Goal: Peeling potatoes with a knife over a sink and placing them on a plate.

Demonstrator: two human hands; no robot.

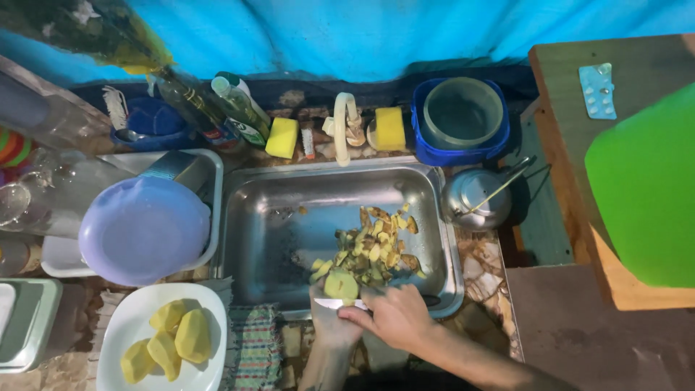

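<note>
Over the front edge of the steel sink, my left hand holds a partly peeled potato. My right hand grips a knife, whose blade lies across the potato's lower side. A heap of potato peels lies in the sink just beyond the hands. To the left, a white plate carries several peeled yellow potatoes.
A lilac bowl rests upside down in a white tray left of the sink. Behind the sink stand a cream tap, two yellow sponges, bottles and a blue tub. A metal kettle sits to the right, near a green container.
</note>
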